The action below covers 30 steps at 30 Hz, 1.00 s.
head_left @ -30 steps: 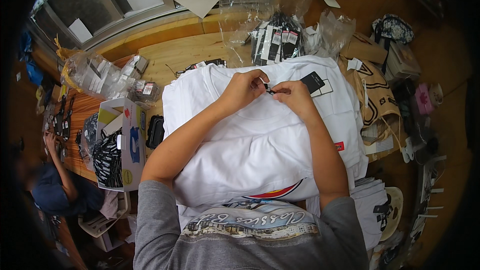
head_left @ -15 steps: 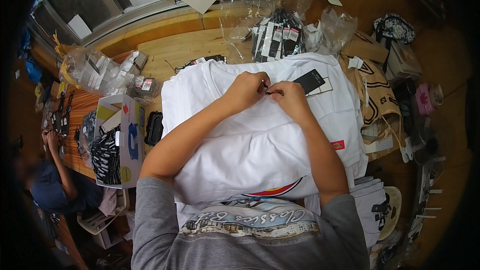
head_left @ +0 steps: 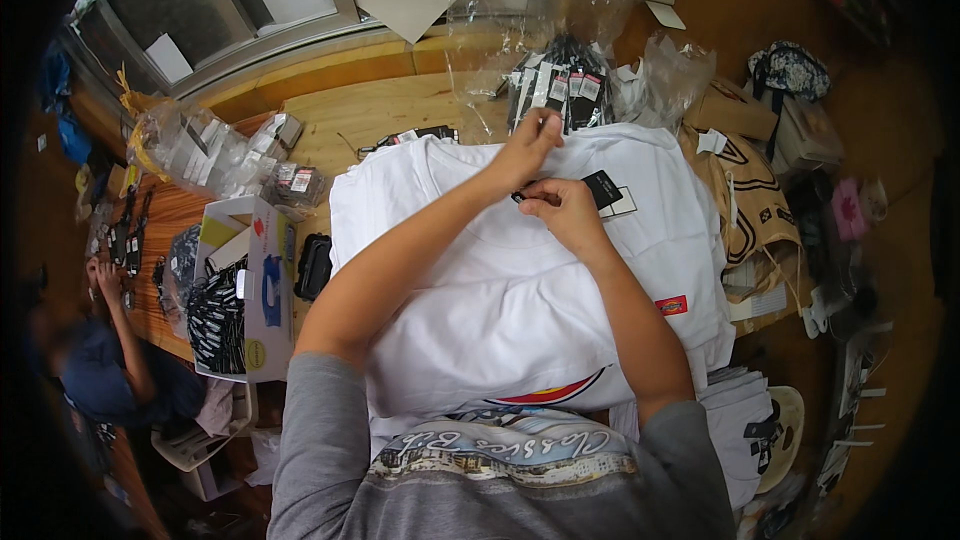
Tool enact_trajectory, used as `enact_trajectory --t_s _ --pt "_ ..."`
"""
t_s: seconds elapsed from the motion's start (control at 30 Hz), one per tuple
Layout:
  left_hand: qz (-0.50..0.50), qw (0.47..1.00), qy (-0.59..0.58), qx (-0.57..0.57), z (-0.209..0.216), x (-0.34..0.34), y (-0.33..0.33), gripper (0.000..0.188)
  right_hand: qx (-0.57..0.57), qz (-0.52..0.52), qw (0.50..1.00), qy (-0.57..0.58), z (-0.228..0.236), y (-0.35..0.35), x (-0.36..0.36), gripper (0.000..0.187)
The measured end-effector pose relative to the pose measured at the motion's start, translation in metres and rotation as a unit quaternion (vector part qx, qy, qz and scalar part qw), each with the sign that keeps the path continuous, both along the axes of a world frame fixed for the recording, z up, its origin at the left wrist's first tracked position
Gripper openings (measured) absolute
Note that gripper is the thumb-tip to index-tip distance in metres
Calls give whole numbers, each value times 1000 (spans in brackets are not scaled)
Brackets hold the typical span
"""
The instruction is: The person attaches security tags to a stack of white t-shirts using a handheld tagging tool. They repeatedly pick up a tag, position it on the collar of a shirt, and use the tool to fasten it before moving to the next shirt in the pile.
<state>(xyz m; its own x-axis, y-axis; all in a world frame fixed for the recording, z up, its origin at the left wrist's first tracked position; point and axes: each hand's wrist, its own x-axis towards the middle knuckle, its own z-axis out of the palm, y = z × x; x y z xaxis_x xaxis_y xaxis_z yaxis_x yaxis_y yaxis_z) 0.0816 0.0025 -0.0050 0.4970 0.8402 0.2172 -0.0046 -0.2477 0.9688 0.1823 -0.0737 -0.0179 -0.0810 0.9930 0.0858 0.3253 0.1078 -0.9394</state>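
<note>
A white T-shirt (head_left: 520, 300) lies spread on top of a stack of white shirts on the wooden table (head_left: 350, 120). My left hand (head_left: 522, 152) pinches the shirt's neck area with its fingers raised. Just below it, my right hand (head_left: 560, 210) grips a small dark fastener at the collar. A black hang tag (head_left: 603, 188) on a white card lies against my right hand. A small red label (head_left: 672, 306) sits on the shirt's right side.
Clear bags of black tags (head_left: 560, 90) lie beyond the shirt. An open cardboard box (head_left: 245, 290) with black tags stands at the left, with plastic bags (head_left: 200, 150) behind it. Tan garments (head_left: 745, 210) lie at the right. Another person (head_left: 110, 360) sits far left.
My left hand has lifted toward the far side of the collar with its fingers spread upward. The right hand stays at the collar beside the black tag.
</note>
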Motion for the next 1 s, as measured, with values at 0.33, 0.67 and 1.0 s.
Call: enact_trajectory --t_s 0.33,0.67,1.0 --pt "-2 998 23 -62 -11 9 -14 53 -5 -6 999 -37 -1 -2 -1 16" --pt "42 921 363 131 20 -171 25 37 103 -241 915 -306 57 25 124 18" --pt "211 871 431 106 8 -235 -20 40 58 -248 900 -353 37 45 159 22"
